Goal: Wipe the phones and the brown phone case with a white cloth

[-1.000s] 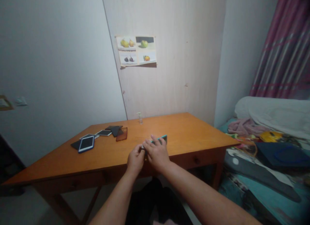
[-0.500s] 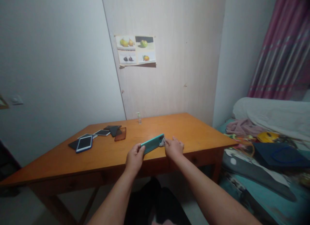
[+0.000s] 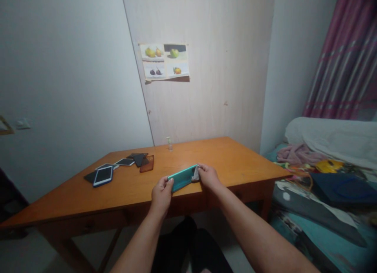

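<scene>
A teal smartphone [image 3: 182,179] is held up over the front edge of the wooden table, its glossy back facing me and its right end tilted a little higher. My left hand [image 3: 161,191] is closed on its left end, thumb on the near face. My right hand [image 3: 208,176] pinches a small grey cloth [image 3: 195,173] against the phone's right end. The cloth covers that end, so the camera corner is hidden.
On the table [image 3: 218,157], to the left, lie a blue-edged tablet [image 3: 103,175], a white device [image 3: 125,162], dark flat cases [image 3: 139,159] and a brown phone case [image 3: 147,164]. A clear pump bottle [image 3: 170,144] stands at the back. A cluttered bed [image 3: 326,210] is on the right.
My right hand has turned and closed in on the phone's right end, and the cloth now wraps over it. The phone has shifted slightly left, still in my left hand.
</scene>
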A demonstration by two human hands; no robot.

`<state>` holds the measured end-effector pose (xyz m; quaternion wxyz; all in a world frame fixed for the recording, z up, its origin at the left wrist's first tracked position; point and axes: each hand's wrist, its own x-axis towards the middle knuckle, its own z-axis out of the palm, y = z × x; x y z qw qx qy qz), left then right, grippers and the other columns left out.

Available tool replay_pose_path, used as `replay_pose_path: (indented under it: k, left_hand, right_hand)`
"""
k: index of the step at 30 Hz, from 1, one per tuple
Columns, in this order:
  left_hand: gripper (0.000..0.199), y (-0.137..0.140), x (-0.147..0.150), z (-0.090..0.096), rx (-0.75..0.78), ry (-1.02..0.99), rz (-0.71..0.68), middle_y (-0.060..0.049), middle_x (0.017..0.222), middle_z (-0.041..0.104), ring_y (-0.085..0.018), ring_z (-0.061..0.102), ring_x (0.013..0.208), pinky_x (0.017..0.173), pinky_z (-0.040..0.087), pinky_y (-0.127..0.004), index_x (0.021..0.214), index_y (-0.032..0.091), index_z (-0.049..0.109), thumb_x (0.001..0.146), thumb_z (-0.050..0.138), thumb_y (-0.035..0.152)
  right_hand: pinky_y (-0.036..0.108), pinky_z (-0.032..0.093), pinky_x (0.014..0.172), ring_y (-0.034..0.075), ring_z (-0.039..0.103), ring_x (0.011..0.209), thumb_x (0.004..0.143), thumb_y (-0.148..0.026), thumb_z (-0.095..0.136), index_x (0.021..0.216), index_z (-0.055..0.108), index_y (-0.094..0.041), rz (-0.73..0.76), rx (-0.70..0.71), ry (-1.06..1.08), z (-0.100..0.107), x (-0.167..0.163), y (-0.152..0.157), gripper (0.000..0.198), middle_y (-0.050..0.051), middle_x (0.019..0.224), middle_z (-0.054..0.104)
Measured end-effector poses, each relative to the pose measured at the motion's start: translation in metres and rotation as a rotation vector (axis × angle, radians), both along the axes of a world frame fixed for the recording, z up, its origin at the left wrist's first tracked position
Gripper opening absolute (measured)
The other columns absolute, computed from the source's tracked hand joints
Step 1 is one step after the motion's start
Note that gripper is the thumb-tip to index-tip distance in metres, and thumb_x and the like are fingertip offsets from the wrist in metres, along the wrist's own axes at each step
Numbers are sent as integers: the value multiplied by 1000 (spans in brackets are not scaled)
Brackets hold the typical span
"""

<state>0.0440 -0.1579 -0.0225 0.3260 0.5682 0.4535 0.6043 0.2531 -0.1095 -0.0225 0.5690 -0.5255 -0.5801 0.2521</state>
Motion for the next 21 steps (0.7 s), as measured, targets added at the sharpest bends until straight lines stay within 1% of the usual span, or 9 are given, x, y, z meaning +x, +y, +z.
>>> replay_pose_path:
  k: [2, 4, 8, 11, 14, 17, 19, 21]
  left_hand:
    - [42, -5, -4, 5, -7, -37, -4, -2, 81, 68, -17, 60, 73, 67, 45, -25, 97, 16, 68, 79, 67, 54]
    - [44, -10, -7, 10, -19, -76, -10, -2, 80, 68, -16, 60, 72, 67, 45, -24, 98, 16, 68, 78, 68, 56]
    - [44, -17, -10, 20, -75, -181, -62, 0, 75, 67, -15, 59, 68, 65, 45, -24, 96, 17, 69, 75, 73, 55]
    - [44, -18, -14, 24, -85, -286, -55, 0, 78, 69, -15, 61, 71, 69, 47, -25, 95, 16, 68, 72, 76, 53]
    - [48, -20, -20, 29, -104, -430, -41, -1, 82, 71, -15, 63, 74, 71, 49, -25, 94, 16, 67, 67, 81, 51]
    - [48, -27, -24, 34, -151, -495, -71, -1, 83, 72, -14, 64, 72, 65, 48, -23, 93, 15, 67, 63, 85, 48]
    - [45, -34, -24, 35, -177, -494, -109, -1, 83, 72, -14, 64, 71, 63, 48, -23, 91, 15, 67, 64, 85, 46]
    - [42, -40, -22, 35, -184, -498, -162, -2, 85, 72, -15, 66, 73, 66, 51, -25, 91, 15, 67, 67, 84, 45]
  right_hand:
    - [29, 54, 68, 19, 69, 72, 84, -37, 53, 85, 75, -19, 61, -8, 66, 1, -1, -7, 28, 4, 80, 75]
    - [29, 54, 65, 18, 67, 68, 81, -42, 57, 81, 73, -19, 115, -5, 152, 7, 0, -11, 29, 3, 74, 72]
    - [28, 51, 62, 16, 62, 66, 75, -52, 63, 87, 70, -17, 176, 8, 299, 29, 0, -13, 38, 3, 74, 69]
    - [27, 48, 59, 15, 59, 63, 72, -57, 65, 85, 68, -16, 230, 3, 361, 39, -3, -23, 43, 2, 70, 66]
    - [26, 45, 57, 15, 57, 61, 73, -58, 67, 77, 67, -17, 280, -11, 385, 41, -9, -44, 41, 1, 67, 64]
    - [24, 42, 56, 14, 56, 62, 73, -52, 69, 69, 66, -18, 305, -23, 391, 42, -13, -63, 35, 1, 66, 64]
    - [23, 41, 55, 14, 55, 62, 73, -51, 70, 70, 67, -18, 312, -23, 398, 48, -13, -68, 33, 1, 66, 64]
    - [23, 40, 53, 13, 53, 58, 75, -53, 69, 77, 68, -18, 329, -35, 431, 57, -12, -69, 36, 0, 64, 63]
